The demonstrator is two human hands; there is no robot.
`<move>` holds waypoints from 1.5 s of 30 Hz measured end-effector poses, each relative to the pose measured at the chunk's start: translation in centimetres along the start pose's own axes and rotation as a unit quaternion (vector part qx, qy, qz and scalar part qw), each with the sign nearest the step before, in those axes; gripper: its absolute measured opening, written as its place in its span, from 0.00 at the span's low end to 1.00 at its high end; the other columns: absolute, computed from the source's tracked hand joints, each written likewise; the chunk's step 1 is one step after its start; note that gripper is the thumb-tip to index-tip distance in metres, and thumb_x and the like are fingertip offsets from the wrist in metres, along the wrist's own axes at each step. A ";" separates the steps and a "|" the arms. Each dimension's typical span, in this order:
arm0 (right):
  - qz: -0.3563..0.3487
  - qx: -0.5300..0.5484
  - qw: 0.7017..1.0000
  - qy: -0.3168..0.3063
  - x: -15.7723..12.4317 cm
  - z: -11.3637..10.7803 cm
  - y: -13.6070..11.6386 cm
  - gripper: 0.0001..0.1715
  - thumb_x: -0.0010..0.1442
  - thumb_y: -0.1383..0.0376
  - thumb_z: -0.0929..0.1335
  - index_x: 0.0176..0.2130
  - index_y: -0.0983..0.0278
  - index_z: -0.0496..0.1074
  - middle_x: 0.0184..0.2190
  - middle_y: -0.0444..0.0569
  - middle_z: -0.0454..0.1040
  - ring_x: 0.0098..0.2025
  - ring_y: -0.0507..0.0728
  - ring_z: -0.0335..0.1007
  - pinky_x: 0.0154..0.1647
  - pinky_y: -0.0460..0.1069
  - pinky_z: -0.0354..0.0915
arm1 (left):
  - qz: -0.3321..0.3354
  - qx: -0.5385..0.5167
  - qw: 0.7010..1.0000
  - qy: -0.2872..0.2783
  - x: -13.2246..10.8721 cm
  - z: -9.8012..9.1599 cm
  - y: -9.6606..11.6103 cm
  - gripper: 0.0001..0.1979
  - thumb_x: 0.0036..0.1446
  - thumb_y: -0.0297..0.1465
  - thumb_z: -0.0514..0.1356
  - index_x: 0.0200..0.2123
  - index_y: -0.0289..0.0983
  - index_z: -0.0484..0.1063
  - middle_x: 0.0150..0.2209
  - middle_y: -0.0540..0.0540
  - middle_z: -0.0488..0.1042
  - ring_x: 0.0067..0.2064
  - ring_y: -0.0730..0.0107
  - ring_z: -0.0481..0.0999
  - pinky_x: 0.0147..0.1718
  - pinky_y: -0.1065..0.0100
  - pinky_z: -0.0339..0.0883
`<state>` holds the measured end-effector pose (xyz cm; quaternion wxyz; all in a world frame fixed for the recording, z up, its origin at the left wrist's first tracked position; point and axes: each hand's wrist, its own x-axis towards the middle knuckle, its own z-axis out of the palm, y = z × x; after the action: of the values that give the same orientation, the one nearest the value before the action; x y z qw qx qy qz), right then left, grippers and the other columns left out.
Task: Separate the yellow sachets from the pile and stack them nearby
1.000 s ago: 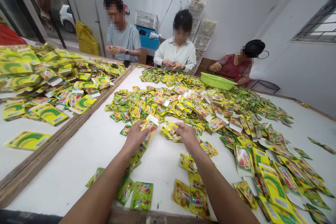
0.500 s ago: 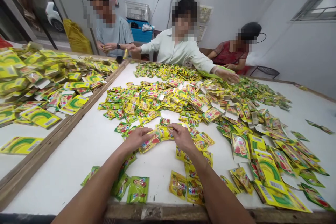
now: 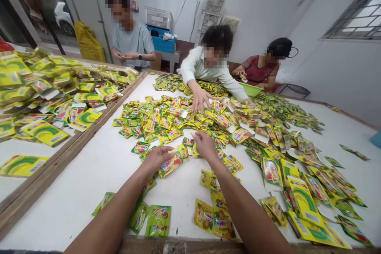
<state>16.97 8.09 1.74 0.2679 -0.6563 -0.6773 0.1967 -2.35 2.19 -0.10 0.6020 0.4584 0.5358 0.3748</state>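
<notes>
My left hand [image 3: 157, 159] is closed on a small yellow box [image 3: 174, 162] with a red fruit print, held tilted above the white tabletop [image 3: 178, 190]. To its right, my right hand [image 3: 205, 145] has thumb and fingertips pressed together around a small pale edge too small to make out. A yellow packet [image 3: 193, 151] lies between the box and my right hand. Green packets [image 3: 158, 221] rest near the front edge by my left forearm, and yellow packets [image 3: 204, 216] lie beside my right forearm.
A heap of packets and boxes [image 3: 166, 117] spreads beyond my hands. More boxes [image 3: 303, 198] lie at the right. A wooden divider [image 3: 74, 143] separates a left pile [image 3: 44, 87]. Three people are across the table; one person's hand [image 3: 201, 97] reaches into the heap.
My right hand has moved slightly up, away from the packet at the box's end. The middle person has leaned forward, with both arms now over the heap. A green basket has come into clearer view.
</notes>
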 end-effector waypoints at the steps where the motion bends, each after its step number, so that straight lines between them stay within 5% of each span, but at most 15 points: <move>1: -0.010 -0.072 0.997 -0.010 0.8 0.2 -0.2 0.17 0.57 0.56 0.64 0.41 0.63 0.72 0.34 0.51 0.75 0.41 0.59 0.67 0.40 0.50 0.59 | 0.003 0.002 1.000 0.010 0.0 -0.1 0.0 0.24 0.42 0.44 0.64 0.41 0.36 0.74 0.21 0.52 0.69 0.21 0.75 0.61 0.20 0.73 0.49; 3: -0.021 -0.167 0.984 -0.059 2.1 0.7 -0.5 0.17 0.53 0.58 0.69 0.43 0.61 0.72 0.37 0.53 0.75 0.46 0.61 0.66 0.41 0.50 0.58 | 0.012 0.003 1.000 0.020 0.0 -0.2 0.1 0.25 0.42 0.45 0.64 0.41 0.35 0.74 0.20 0.53 0.67 0.21 0.75 0.60 0.21 0.73 0.49; 6: -0.007 -0.198 0.975 -0.101 3.2 1.4 -0.9 0.13 0.46 0.59 0.73 0.33 0.63 0.75 0.32 0.54 0.76 0.40 0.61 0.69 0.35 0.49 0.58 | 0.013 0.001 0.999 0.037 0.0 -0.3 0.3 0.26 0.41 0.45 0.65 0.41 0.33 0.74 0.20 0.53 0.67 0.21 0.75 0.61 0.21 0.73 0.49; 9: 0.000 -0.187 0.978 -0.093 3.2 1.2 -1.1 0.12 0.43 0.60 0.75 0.23 0.64 0.72 0.27 0.52 0.74 0.33 0.59 0.69 0.29 0.47 0.55 | 0.006 -0.011 0.999 0.051 0.1 -0.4 0.4 0.28 0.40 0.46 0.65 0.43 0.34 0.74 0.22 0.51 0.70 0.23 0.73 0.64 0.22 0.72 0.53; 12: -0.017 -0.169 0.984 -0.052 2.0 0.4 -1.1 0.10 0.52 0.60 0.69 0.24 0.64 0.70 0.26 0.49 0.73 0.30 0.55 0.66 0.27 0.46 0.52 | -0.007 -0.019 0.997 0.073 0.3 -0.6 0.1 0.29 0.39 0.46 0.65 0.43 0.34 0.74 0.24 0.50 0.72 0.24 0.71 0.67 0.24 0.71 0.56; 16: -0.011 0.090 0.996 0.012 -0.7 0.1 -0.5 0.17 0.55 0.53 0.64 0.26 0.63 0.65 0.20 0.43 0.67 0.23 0.52 0.61 0.25 0.45 0.53 | 0.010 -0.027 0.994 0.104 0.5 -0.7 -0.2 0.27 0.37 0.44 0.67 0.40 0.34 0.76 0.26 0.47 0.75 0.29 0.67 0.70 0.27 0.70 0.60; 20: 0.023 0.320 0.947 -0.037 -3.2 0.8 0.2 0.20 0.46 0.50 0.69 0.26 0.63 0.63 0.18 0.40 0.64 0.21 0.50 0.56 0.22 0.45 0.51 | 0.044 -0.034 0.997 0.055 0.3 -0.4 -0.2 0.26 0.39 0.43 0.66 0.41 0.35 0.76 0.24 0.48 0.75 0.27 0.67 0.70 0.26 0.70 0.60; 27: -0.029 0.173 0.980 -0.090 -4.1 0.4 0.6 0.23 0.45 0.54 0.69 0.16 0.63 0.54 0.15 0.37 0.50 0.21 0.47 0.44 0.21 0.45 0.43 | 0.072 0.023 0.997 0.008 -0.8 -0.1 0.9 0.22 0.43 0.42 0.64 0.39 0.33 0.76 0.24 0.49 0.74 0.26 0.70 0.68 0.26 0.71 0.58; 31: -0.026 0.189 0.971 -0.145 -4.2 0.4 0.4 0.22 0.44 0.56 0.69 0.16 0.63 0.55 0.15 0.36 0.49 0.20 0.47 0.43 0.21 0.44 0.43 | 0.071 0.070 0.995 -0.024 -1.0 0.4 1.3 0.20 0.43 0.41 0.64 0.38 0.34 0.77 0.24 0.50 0.75 0.25 0.70 0.68 0.26 0.71 0.58; 37: 0.010 0.324 0.943 -0.080 -4.6 1.0 -0.4 0.10 0.44 0.59 0.69 0.27 0.64 0.70 0.21 0.41 0.68 0.24 0.50 0.62 0.27 0.46 0.59 | 0.068 0.007 0.997 -0.019 -0.1 0.7 0.1 0.22 0.41 0.40 0.67 0.41 0.37 0.76 0.33 0.47 0.79 0.32 0.65 0.74 0.32 0.68 0.64; 45: -0.040 0.269 0.961 -0.041 -5.1 0.7 -1.0 0.09 0.49 0.62 0.67 0.31 0.62 0.74 0.27 0.45 0.76 0.30 0.55 0.70 0.34 0.49 0.65 | 0.072 -0.052 0.996 -0.020 -0.4 0.9 0.4 0.21 0.43 0.40 0.66 0.40 0.35 0.76 0.32 0.46 0.79 0.34 0.65 0.75 0.35 0.67 0.65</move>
<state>15.70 2.97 1.29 0.4143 -0.5236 -0.6354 0.3878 -1.48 1.82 0.40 0.6069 0.4710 0.4690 0.4358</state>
